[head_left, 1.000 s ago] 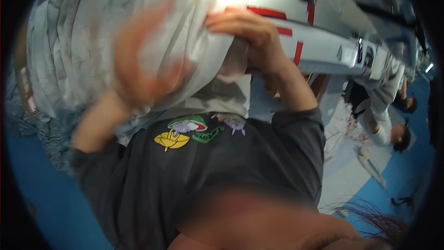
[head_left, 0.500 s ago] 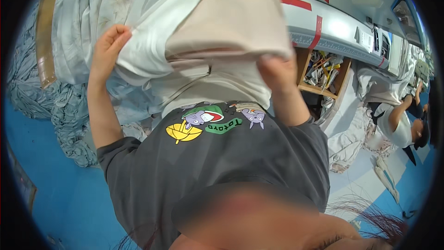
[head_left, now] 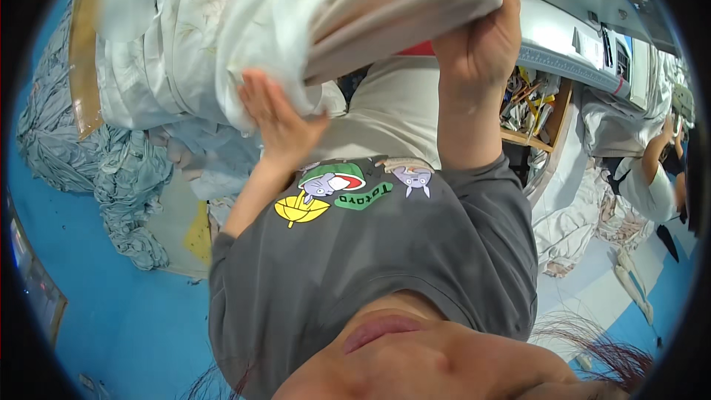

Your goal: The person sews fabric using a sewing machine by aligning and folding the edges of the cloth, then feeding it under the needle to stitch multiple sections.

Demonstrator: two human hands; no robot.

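Note:
A large beige cloth (head_left: 415, 4) is raised in front of me at the machine bed. My right hand (head_left: 481, 48) holds its right end up, with the cloth between thumb and fingers; some of these fingers are hidden under it. My left hand (head_left: 285, 120) has its fingers stretched out, slightly blurred, against the near edge of the white cloth (head_left: 259, 52) beside the beige part. This white cloth lies in long folds toward the far left. Nothing is gripped in my left hand.
A pale machine bed (head_left: 552, 26) with a ruler strip runs along the right. Below it, a wooden drawer (head_left: 535, 107) holds pens and small tools. Heaps of grey-blue cloth (head_left: 137, 170) hang at the left near a brown board (head_left: 87, 52). Another person (head_left: 648, 185) works at the far right.
My right hand has lifted the beige cloth up and away from my lap. My left hand has let go of the white cloth's edge and moved right, its fingers now straight.

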